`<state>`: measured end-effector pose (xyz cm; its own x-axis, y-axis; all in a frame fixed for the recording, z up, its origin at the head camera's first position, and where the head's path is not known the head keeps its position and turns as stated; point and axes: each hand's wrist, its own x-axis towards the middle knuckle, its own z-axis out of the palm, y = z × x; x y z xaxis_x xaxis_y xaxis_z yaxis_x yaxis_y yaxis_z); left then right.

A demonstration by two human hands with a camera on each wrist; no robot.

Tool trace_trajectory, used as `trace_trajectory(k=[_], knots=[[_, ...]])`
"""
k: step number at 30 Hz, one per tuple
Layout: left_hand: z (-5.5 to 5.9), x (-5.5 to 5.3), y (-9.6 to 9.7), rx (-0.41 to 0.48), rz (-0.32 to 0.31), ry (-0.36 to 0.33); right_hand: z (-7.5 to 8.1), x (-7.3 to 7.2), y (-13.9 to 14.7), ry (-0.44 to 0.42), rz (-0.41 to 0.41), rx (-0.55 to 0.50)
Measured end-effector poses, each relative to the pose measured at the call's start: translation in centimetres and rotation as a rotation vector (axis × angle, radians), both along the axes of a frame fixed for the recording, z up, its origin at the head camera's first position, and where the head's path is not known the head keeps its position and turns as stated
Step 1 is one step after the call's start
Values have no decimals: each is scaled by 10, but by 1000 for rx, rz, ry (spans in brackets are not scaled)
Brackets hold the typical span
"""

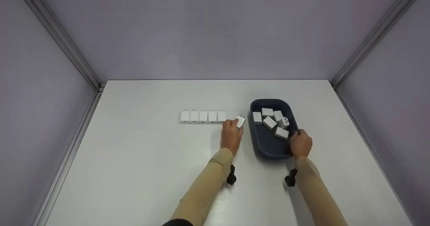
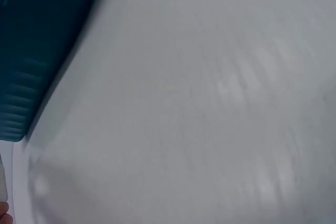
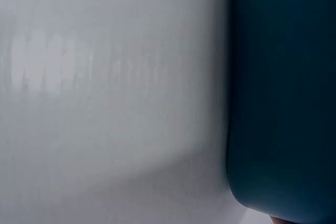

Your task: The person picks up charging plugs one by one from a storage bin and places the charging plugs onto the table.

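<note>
In the head view my left hand [image 1: 231, 137] pinches a white plug-in charger [image 1: 240, 121], tilted, with its prongs pointing away. It is between a row of chargers and a dark blue bin. The row of white chargers [image 1: 203, 117] stands side by side, prongs toward the back. My right hand [image 1: 301, 143] grips the right rim of the dark blue bin [image 1: 268, 154]. Several loose white chargers [image 1: 269, 122] lie jumbled inside the bin. The left wrist view catches only fingertips [image 2: 4, 213] at its lower left corner, beside a white edge.
A white table [image 1: 141, 159] carries everything, with a pale back wall [image 1: 215, 34] behind it and side walls left and right. The bin's outer wall [image 3: 283, 103] fills the right side of the right wrist view.
</note>
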<state>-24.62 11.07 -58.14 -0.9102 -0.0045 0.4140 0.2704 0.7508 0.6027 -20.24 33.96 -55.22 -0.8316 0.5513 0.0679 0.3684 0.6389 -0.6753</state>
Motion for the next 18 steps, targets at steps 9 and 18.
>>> trace_trajectory(k=[9, 18], knots=[[-5, 1, -5, -52, 9, -73, -2, 0, 1, 20, -1, 25], [-11, -1, -8, -123, 26, -28, -2, -1, 0, 17, -4, 19]])
